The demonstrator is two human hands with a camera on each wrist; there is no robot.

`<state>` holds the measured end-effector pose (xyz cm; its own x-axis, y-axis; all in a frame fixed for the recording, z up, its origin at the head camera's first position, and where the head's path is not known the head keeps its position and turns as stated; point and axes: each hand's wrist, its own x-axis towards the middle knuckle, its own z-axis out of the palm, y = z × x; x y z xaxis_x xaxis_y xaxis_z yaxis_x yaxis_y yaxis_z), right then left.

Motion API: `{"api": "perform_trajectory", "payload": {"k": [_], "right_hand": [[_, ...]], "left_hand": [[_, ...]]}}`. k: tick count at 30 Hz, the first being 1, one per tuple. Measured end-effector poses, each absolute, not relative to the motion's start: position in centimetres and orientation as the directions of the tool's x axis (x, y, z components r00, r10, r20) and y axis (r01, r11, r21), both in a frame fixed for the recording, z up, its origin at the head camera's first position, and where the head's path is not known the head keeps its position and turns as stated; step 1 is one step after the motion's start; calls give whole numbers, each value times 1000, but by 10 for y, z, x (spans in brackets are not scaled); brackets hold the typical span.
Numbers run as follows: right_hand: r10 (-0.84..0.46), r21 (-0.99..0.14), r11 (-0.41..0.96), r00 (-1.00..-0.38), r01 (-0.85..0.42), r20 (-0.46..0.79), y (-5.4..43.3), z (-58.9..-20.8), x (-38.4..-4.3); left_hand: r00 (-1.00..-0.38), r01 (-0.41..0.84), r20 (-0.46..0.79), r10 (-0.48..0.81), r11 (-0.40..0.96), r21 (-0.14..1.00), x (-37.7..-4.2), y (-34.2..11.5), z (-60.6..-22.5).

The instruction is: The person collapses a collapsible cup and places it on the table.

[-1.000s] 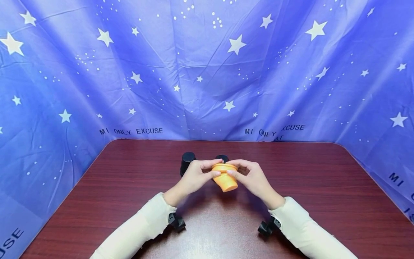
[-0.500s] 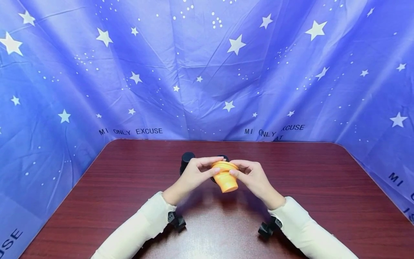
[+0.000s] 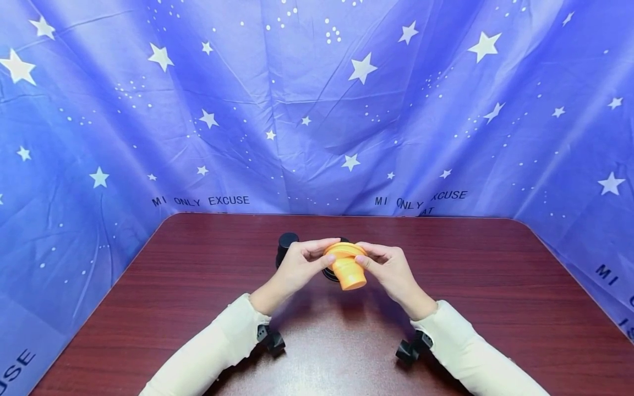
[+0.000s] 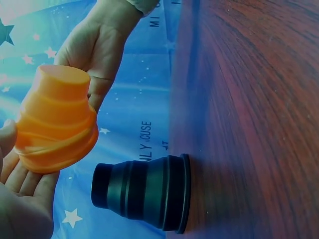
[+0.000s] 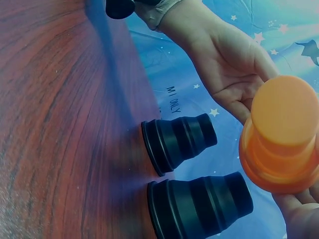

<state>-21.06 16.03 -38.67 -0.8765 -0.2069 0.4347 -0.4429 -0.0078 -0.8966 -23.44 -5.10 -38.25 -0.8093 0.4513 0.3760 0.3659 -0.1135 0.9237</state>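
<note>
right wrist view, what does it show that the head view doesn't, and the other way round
Only the right wrist view: both black cups with no hand in front of their stepped sides. Only the head view: the right sleeve and the black device at its cuff. Both: the orange cup held between left hand and right hand, the table and the starry curtain.

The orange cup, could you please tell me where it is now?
In the head view, the orange cup is just right of centre, held between left hand and right hand, in front of two black cups.
</note>
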Motion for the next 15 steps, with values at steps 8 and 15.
{"api": "perform_trajectory", "payload": {"k": [8,15], "right_hand": [[-172,-875,113,-877,-470,448,160,-384,-209],[-171,-865,166,-877,-474,448,157,-378,-206]], "left_hand": [[-817,399,402,414,-99,912,-234,-49,-382],[-843,385,373,388,-49,921,-234,-49,-384]]}}
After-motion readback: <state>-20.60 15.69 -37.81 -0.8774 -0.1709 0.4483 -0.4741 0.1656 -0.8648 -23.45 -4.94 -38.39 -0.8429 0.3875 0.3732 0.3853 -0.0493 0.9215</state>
